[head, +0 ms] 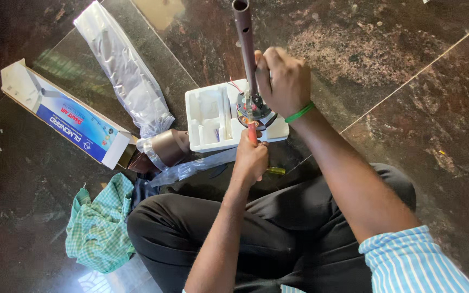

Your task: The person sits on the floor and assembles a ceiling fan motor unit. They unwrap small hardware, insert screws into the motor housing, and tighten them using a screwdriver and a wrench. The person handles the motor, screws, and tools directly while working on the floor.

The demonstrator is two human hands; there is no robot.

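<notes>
Both hands on work: right hand grips brown rod, left hand red-handled tool.

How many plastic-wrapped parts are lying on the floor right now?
2: a long wrapped part left of the white foam tray, and a brown cup-shaped part in plastic just below it, beside the box. Others may be hidden.

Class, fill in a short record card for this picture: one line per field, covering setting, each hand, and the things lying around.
Setting: person seated on dark polished stone floor
Right hand: grips brown metal rod standing upright on round motor unit
Left hand: holds red-handled tool at the motor unit
Base: white foam tray
Nearby: long blue-and-white carton, plastic-wrapped blade, brown cup-shaped cover, green checked cloth
</notes>
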